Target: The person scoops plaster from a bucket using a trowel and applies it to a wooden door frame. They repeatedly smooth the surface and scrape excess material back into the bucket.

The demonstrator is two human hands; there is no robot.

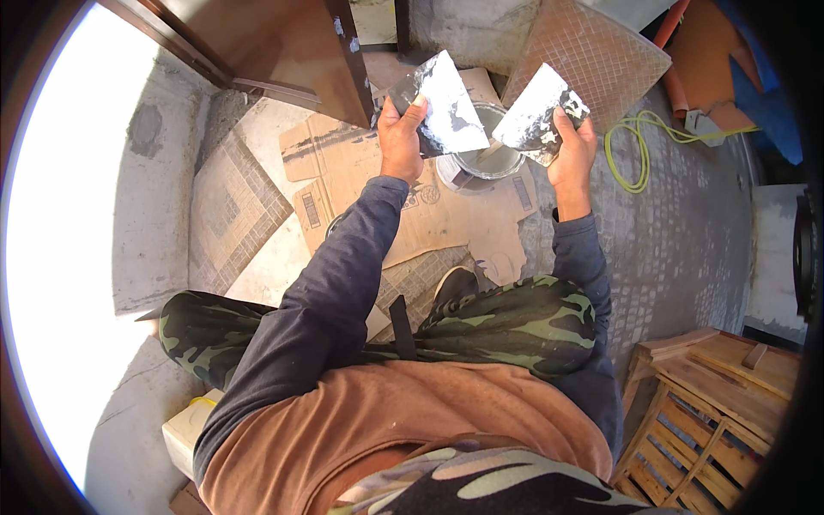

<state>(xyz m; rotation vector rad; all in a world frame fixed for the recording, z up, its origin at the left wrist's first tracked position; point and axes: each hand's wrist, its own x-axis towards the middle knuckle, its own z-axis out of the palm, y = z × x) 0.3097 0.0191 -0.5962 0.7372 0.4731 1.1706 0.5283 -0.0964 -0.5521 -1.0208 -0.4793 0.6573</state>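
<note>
My left hand (401,142) grips a flat dark putty spreader (452,107), its face smeared with white paste. In my right hand (573,161) is a second putty spreader (536,116), also dark with white smears. Both are held up in front of me, tilted, with their lower corners close to each other but apart. Beneath them stands a round bucket (461,177), partly hidden by the spreaders. Greyish-white contents show inside it, along with a pale stick-like thing (491,154) that I cannot make out fully.
Flattened cardboard (343,163) lies under the bucket. A brown door (283,51) stands far left, a patterned tile (592,64) leans at the far right. A yellow-green hose (639,154) coils on the floor. Wooden furniture (695,421) stands near right, a pale box (190,433) near left.
</note>
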